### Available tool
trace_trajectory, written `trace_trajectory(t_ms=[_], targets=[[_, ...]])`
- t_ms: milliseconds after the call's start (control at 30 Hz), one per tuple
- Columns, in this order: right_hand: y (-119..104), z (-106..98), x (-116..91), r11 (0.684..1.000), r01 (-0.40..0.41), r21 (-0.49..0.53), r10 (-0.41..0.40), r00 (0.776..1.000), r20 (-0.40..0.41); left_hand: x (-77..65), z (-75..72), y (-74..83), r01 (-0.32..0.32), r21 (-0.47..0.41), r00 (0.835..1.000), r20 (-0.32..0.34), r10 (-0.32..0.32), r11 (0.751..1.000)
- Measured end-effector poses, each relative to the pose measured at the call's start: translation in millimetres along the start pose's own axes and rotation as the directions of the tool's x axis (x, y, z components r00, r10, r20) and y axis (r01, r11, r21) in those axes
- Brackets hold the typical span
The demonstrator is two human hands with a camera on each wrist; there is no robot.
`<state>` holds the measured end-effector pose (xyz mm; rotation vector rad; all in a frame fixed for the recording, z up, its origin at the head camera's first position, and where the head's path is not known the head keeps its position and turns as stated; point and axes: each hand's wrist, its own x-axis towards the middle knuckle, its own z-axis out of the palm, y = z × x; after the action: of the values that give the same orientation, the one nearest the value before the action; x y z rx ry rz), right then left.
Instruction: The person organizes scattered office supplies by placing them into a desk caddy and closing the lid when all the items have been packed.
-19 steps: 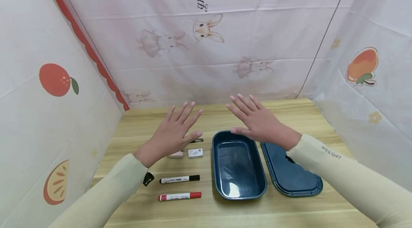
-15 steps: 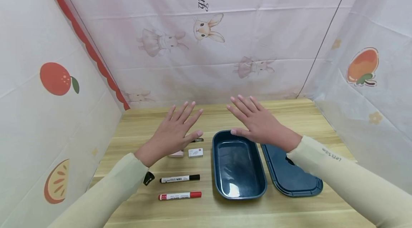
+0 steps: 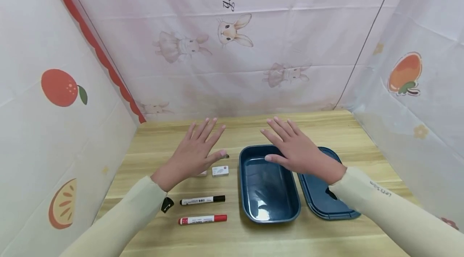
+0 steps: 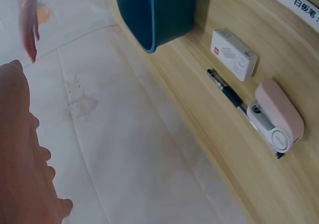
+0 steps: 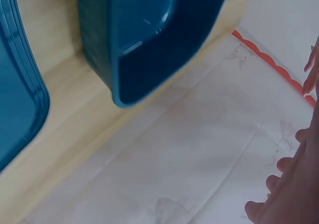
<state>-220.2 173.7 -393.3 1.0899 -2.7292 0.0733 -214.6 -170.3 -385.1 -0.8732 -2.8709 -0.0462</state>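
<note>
Both hands hover above the table with fingers spread and nothing held. My left hand (image 3: 192, 154) is over the small items on the left; beneath and beside it lie a pink stapler (image 4: 280, 109), a black pen (image 4: 232, 95) and a small white box (image 3: 220, 171). My right hand (image 3: 299, 150) hangs above the right rim of a dark blue box (image 3: 270, 190) and part of its lid (image 3: 322, 196). Nearer the front are a black marker (image 3: 202, 200) and a red marker (image 3: 202, 219). The left hand hides most of the stapler and pen in the head view.
A small black object (image 3: 167, 204) lies by the left sleeve, partly covered. The wooden table (image 3: 174, 245) is bounded by printed cloth (image 3: 253, 100) at the back and on both sides. The lid lies flat, just right of the box.
My right hand has shifted slightly to the right and toward me, uncovering the lid's far edge. The left hand has moved a little left. The objects stay where they were.
</note>
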Motion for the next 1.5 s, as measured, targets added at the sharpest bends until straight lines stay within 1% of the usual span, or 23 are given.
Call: trace_trajectory(t_ms=[133, 300, 400, 600, 733, 867, 1033, 1133, 1200, 1367, 1500], targets=[[-5, 9, -9, 1.000, -0.028, 0.009, 0.028, 0.999, 0.036, -2.4, 6.4, -2.1, 0.009, -0.006, 1.000, -0.012, -0.009, 1.000], [-11, 19, -18, 0.999, -0.028, 0.023, 0.028, 0.999, 0.042, -7.0, 14.4, -4.7, 0.010, -0.015, 1.000, -0.026, -0.010, 1.000], [-15, 25, -22, 0.999, -0.031, 0.037, 0.029, 0.999, 0.036, -8.6, 18.9, -6.0, 0.020, -0.029, 1.000, -0.017, -0.021, 0.999], [-24, 38, -33, 0.997, -0.038, 0.069, 0.037, 0.999, 0.021, -10.6, 27.2, -6.9, 0.047, -0.065, 0.999, 0.025, -0.045, 0.997], [-30, 47, -40, 0.996, -0.041, 0.083, 0.038, 0.999, 0.029, -13.7, 35.6, -10.3, 0.065, -0.086, 0.998, 0.022, -0.064, 0.994], [-38, 57, -47, 0.996, -0.025, 0.090, 0.025, 1.000, 0.003, -18.1, 44.1, -16.3, 0.082, -0.114, 0.997, 0.014, -0.081, 0.990], [-45, 68, -53, 0.997, -0.002, 0.075, 0.006, 0.998, -0.056, -24.4, 53.6, -24.8, 0.114, -0.136, 0.994, 0.020, -0.112, 0.984], [-48, 74, -58, 0.997, -0.004, 0.071, 0.009, 0.998, -0.067, -26.5, 59.0, -28.6, 0.129, -0.141, 0.992, 0.021, -0.127, 0.982], [-50, 75, -61, 0.997, -0.009, 0.080, 0.014, 0.998, -0.062, -27.4, 62.4, -30.6, 0.131, -0.153, 0.991, 0.019, -0.130, 0.980], [-58, 76, -69, 0.992, -0.032, 0.120, 0.034, 0.999, -0.010, -31.0, 72.0, -36.7, 0.160, -0.172, 0.987, 0.018, -0.159, 0.972], [-62, 79, -75, 0.991, -0.056, 0.121, 0.053, 0.998, 0.031, -34.5, 79.6, -42.4, 0.195, -0.214, 0.981, 0.025, -0.194, 0.957]])
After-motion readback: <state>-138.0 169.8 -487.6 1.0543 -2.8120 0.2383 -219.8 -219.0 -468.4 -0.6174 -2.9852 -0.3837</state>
